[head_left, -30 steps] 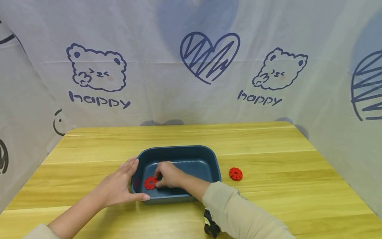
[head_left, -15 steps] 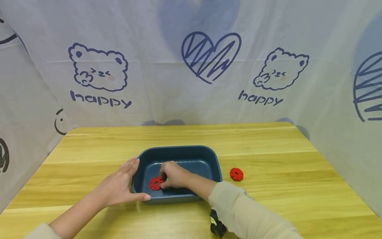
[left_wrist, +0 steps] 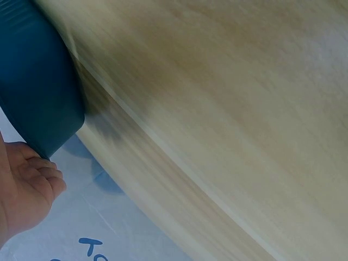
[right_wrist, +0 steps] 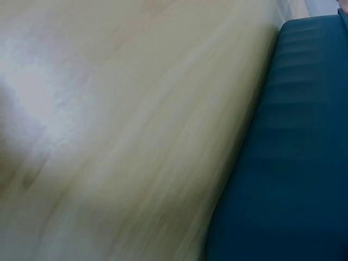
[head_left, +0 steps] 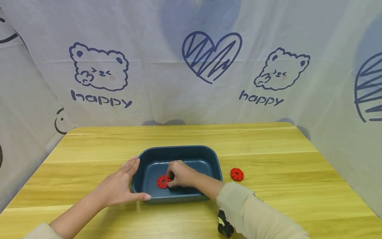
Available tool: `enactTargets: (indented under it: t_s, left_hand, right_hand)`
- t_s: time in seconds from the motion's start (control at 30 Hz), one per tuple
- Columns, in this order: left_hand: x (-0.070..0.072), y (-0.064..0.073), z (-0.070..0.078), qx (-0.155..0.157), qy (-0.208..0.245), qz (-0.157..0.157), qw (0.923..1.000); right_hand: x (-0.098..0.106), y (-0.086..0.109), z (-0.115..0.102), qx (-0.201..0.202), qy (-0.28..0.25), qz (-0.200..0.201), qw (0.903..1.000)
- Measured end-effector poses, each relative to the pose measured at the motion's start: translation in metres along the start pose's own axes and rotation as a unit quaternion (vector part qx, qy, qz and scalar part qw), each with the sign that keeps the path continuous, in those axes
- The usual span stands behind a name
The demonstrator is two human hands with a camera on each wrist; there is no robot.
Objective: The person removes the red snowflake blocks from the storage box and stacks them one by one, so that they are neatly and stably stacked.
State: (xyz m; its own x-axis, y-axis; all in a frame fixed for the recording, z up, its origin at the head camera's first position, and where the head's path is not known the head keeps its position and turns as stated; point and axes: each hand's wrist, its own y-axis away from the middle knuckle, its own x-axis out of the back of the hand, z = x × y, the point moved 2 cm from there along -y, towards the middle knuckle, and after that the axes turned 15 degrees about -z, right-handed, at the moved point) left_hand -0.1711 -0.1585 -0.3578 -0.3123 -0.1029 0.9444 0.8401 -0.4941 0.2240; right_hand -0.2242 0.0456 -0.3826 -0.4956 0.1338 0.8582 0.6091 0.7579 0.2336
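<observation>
In the head view a dark blue rectangular bin (head_left: 191,153) stands on the wooden table. My left hand (head_left: 118,186) rests against its left end, thumb along the front wall and straight fingers at the left side. The left wrist view shows these fingers (left_wrist: 41,171) touching the bin's edge (left_wrist: 49,103). Inside the bin my right hand (head_left: 182,174) pinches the right edge of a red notched interlocking disc (head_left: 162,182), low over the floor. A second red interlocking disc (head_left: 237,174) lies on the table, right of the bin. The right wrist view shows only the bin's outer wall (right_wrist: 288,147) and table.
The wooden table (head_left: 283,149) runs back to a pale printed cloth (head_left: 161,93), which also hangs at both sides. A black wrist device (head_left: 225,224) sits under my right sleeve, close to the bin's front right.
My right hand has slid to the right inside the bin, and the pinched disc has moved with it. The left hand and bin have stayed put.
</observation>
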Motion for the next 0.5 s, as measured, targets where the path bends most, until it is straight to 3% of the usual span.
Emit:
enactTargets:
  t_s: [0.5]
  left_hand:
    - [0.0015, -0.0001, 0.0000, 0.001, -0.005, 0.002, 1.0000]
  right_hand:
    - [0.0028, 0.0059, 0.0008, -0.003, 0.015, 0.007, 0.9999]
